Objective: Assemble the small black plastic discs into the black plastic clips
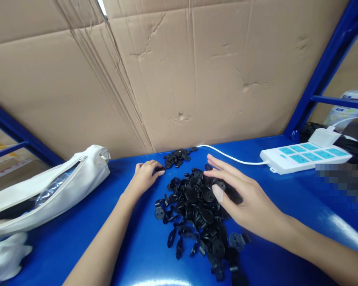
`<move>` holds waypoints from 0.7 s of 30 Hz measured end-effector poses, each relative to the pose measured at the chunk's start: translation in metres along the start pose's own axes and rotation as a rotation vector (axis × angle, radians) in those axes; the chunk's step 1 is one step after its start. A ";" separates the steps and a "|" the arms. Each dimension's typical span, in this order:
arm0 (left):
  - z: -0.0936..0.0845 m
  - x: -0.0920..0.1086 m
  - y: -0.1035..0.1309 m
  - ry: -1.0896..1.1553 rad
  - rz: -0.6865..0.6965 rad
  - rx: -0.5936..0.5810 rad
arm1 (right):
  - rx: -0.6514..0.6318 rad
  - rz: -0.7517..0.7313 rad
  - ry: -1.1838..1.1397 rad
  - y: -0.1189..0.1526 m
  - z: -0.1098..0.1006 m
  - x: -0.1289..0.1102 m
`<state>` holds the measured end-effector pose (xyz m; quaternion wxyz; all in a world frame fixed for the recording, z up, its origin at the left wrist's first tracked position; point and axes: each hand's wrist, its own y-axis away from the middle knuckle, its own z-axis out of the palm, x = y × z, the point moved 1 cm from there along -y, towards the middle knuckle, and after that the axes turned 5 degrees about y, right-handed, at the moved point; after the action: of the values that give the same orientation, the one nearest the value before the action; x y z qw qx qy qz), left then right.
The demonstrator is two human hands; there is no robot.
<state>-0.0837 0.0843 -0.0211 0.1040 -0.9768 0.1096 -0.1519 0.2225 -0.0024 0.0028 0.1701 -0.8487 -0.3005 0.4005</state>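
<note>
A large pile of small black plastic pieces [193, 206], with round two-holed discs and clip-like tabs, lies on the blue table top [149, 246]. Behind it, near the cardboard, sits a smaller heap of similar black pieces [177, 157]. My left hand [146, 174] rests at the left side of the smaller heap, fingers curled and pinching what looks like one black piece, mostly hidden. Over the right side of the large pile, my right hand [241, 190] is open, its fingers stretched out and apart, with no piece visible in its grip.
A white power strip [307, 155] with blue sockets and a plugged-in white adapter lies at right, its cable [226, 154] running behind the piles. At left are a partly unzipped white pouch [77, 178] and a white lumpy object [7, 256]. Cardboard [197, 79] walls the back, between blue posts.
</note>
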 end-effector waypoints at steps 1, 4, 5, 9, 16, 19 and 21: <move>-0.001 0.001 0.001 0.002 0.006 -0.008 | 0.007 -0.006 0.000 -0.001 0.000 0.001; -0.005 0.003 0.003 0.033 0.015 -0.017 | 0.024 -0.016 -0.011 -0.002 -0.001 0.001; -0.006 0.005 0.004 0.057 0.024 -0.021 | 0.027 -0.020 -0.017 -0.002 -0.001 0.001; -0.016 0.031 0.010 0.205 0.122 -0.040 | 0.032 -0.026 -0.067 -0.002 -0.001 -0.002; -0.024 0.120 0.040 0.631 0.471 0.126 | -0.109 0.221 -0.720 -0.003 0.005 -0.004; -0.020 0.143 0.053 0.716 0.599 0.145 | -0.286 0.286 -0.926 -0.005 0.005 -0.007; -0.018 0.148 0.057 0.709 0.625 0.153 | -0.358 0.290 -0.966 -0.006 0.002 -0.009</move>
<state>0.0373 -0.0091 0.0230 0.1723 -0.7745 0.4153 -0.4450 0.2144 -0.0037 0.0103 -0.1923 -0.6163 -0.2878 0.7074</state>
